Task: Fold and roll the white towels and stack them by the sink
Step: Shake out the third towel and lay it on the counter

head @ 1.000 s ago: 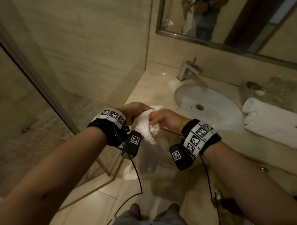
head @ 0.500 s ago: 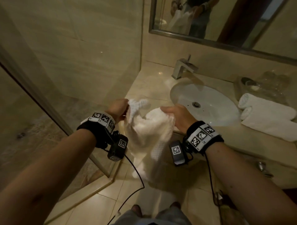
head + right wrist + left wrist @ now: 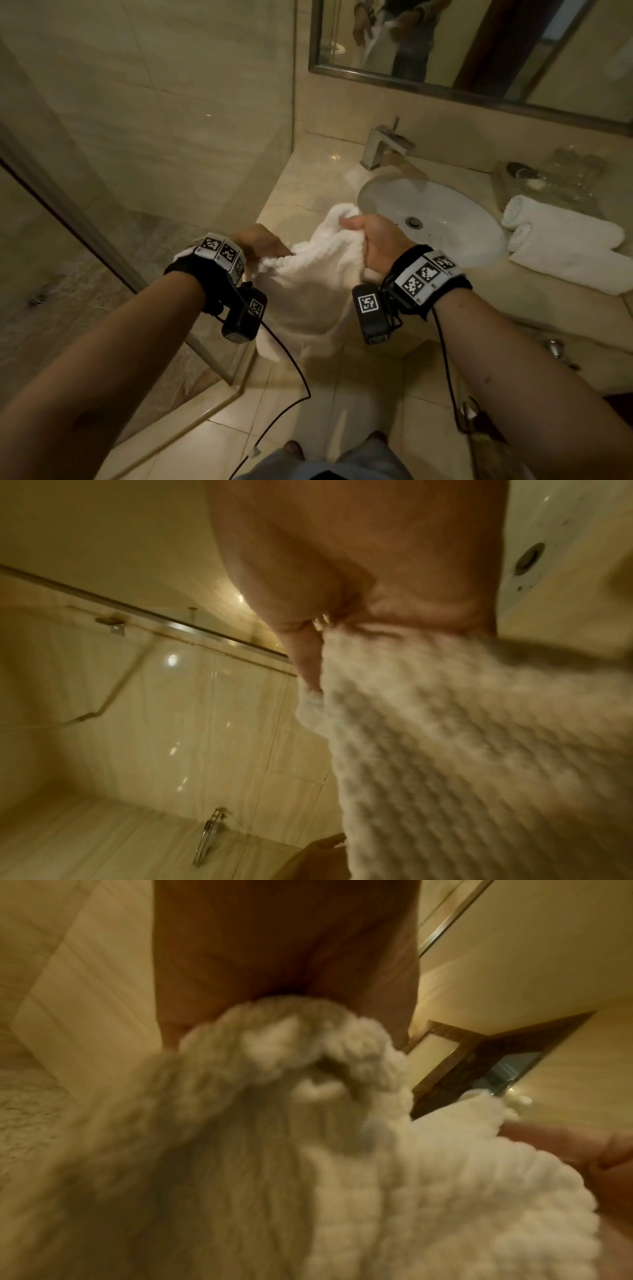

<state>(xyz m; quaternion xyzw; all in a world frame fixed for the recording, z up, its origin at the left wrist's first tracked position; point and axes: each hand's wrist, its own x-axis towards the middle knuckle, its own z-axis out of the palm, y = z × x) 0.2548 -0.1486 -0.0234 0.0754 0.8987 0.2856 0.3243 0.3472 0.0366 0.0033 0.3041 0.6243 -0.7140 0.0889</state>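
Left hand (image 3: 260,241) and right hand (image 3: 371,236) each grasp the white waffle-weave towel (image 3: 308,274), hanging before the beige stone surface (image 3: 294,205).

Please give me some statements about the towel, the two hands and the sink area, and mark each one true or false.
1. Both hands hold the loose white waffle-textured towel. True: left hand, right hand.
2. The held towel is already rolled tight. False: it hangs loose and bunched.
3. Rolled white towels lie right of the oval white sink basin. True.
4. The square metal faucet is running water. False: no water shows.
5. The left hand rests flat on the beige stone counter. False: its grip is on the towel.
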